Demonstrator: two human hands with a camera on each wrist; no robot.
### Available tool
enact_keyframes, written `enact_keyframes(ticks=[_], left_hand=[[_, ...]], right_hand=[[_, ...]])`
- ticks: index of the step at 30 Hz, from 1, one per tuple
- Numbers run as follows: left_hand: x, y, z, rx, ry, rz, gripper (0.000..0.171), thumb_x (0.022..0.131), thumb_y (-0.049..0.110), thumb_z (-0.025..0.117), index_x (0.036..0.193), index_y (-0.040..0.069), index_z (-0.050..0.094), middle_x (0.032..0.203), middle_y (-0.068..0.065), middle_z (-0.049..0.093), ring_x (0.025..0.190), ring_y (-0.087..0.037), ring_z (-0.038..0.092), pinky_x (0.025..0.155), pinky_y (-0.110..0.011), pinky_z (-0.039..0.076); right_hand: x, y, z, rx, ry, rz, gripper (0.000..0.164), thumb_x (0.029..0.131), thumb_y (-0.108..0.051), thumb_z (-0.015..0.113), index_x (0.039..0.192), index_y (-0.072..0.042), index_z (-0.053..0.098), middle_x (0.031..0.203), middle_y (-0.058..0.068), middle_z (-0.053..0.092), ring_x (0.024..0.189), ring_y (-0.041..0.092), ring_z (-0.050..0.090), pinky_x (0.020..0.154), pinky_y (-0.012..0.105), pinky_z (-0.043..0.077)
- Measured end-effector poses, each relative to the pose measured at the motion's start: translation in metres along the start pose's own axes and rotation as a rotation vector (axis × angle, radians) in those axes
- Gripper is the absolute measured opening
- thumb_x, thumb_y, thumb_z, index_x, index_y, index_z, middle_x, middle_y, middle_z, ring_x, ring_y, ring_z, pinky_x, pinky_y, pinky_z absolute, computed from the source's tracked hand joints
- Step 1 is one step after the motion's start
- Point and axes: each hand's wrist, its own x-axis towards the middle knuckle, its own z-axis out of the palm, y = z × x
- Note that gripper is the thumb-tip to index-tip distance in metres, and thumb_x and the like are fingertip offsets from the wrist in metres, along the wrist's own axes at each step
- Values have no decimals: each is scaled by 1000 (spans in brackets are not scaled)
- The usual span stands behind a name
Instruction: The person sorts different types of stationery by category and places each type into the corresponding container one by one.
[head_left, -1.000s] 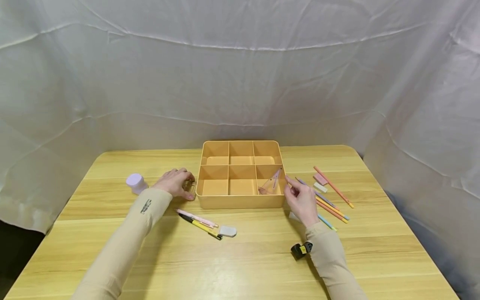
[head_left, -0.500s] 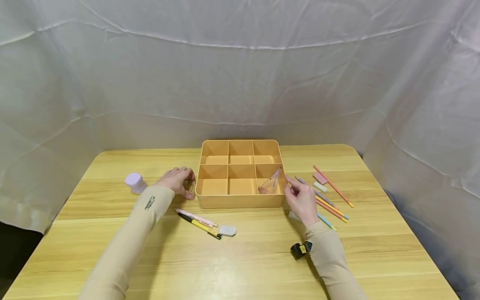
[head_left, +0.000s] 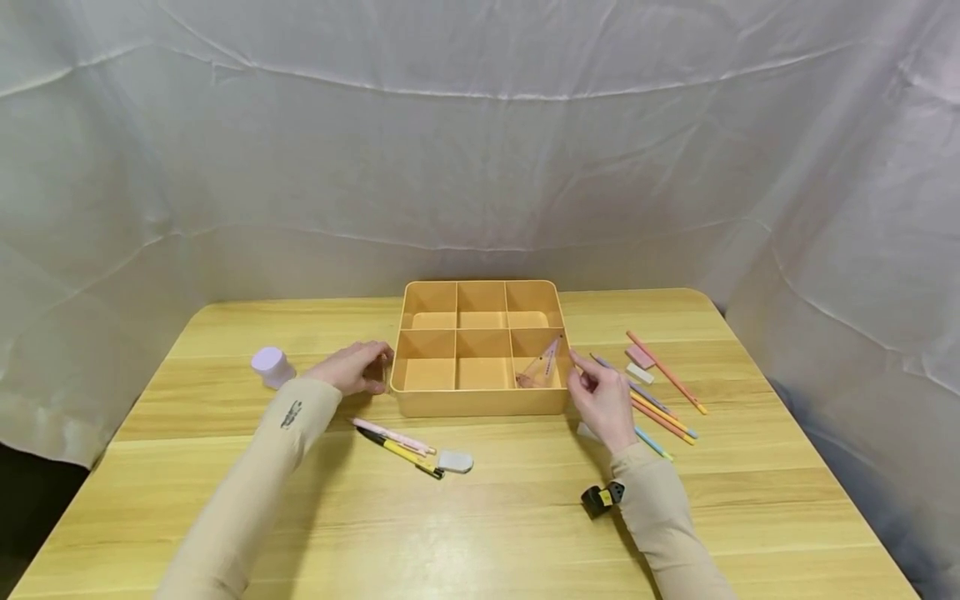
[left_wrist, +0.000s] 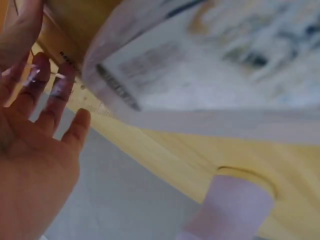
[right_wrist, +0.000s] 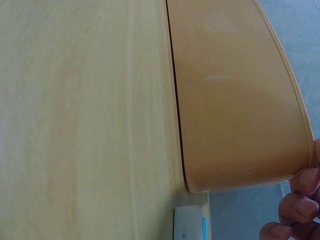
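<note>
A yellow-orange box (head_left: 483, 403) with several compartments stands on the table. My right hand (head_left: 603, 406) pinches its right rim near the front corner; in the right wrist view the fingertips (right_wrist: 306, 180) lie at that rim. A set square (head_left: 542, 367) leans in the front right compartment. At the box's left side, my left hand (head_left: 352, 367) has fingers and thumb curled about a clear plastic ruler (left_wrist: 95, 106) with a printed scale, mostly hidden in the head view. Its fingers (left_wrist: 60, 100) show through the clear plastic in the left wrist view.
Left of the left hand stands a lilac waisted object (head_left: 273, 367). A pink pen (head_left: 393, 436), a yellow-black pen (head_left: 401, 450) and a grey-white rounded piece (head_left: 455, 462) lie in front. Several pencils (head_left: 667, 375), a pink eraser (head_left: 641, 357) and a white eraser (head_left: 640, 373) lie right.
My left hand's fingers and thumb have drawn closer together around the clear ruler, and the hand has turned slightly. The right hand stays at the box rim; the box has not visibly moved.
</note>
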Motion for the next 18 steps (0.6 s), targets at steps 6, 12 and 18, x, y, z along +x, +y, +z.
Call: enact_keyframes(ticks=[6, 12, 18], left_hand=[[-10, -9, 2, -31, 93, 23, 36, 95, 0, 62, 130, -1, 58, 105, -17, 67, 96, -32, 64, 91, -54, 55], [-17, -7, -8, -94, 216, -26, 40, 99, -3, 55, 138, -2, 55, 109, -20, 66, 94, -29, 61, 85, -43, 55], [-26, 4, -23, -123, 212, -192, 45, 104, 13, 54, 149, 13, 49, 113, -19, 69, 85, -27, 65, 65, -30, 51]], right_hand=[[1, 0, 1, -1, -3, 8, 31, 89, 3, 62, 118, 5, 72, 53, 4, 52, 45, -2, 32, 42, 16, 25], [1, 1, 0, -5, 0, 11, 30, 89, 2, 61, 118, 4, 72, 52, 4, 51, 45, -2, 31, 42, 16, 24], [1, 1, 0, 9, 5, 7, 30, 91, 1, 60, 118, 5, 71, 53, 4, 52, 46, -2, 31, 41, 16, 24]])
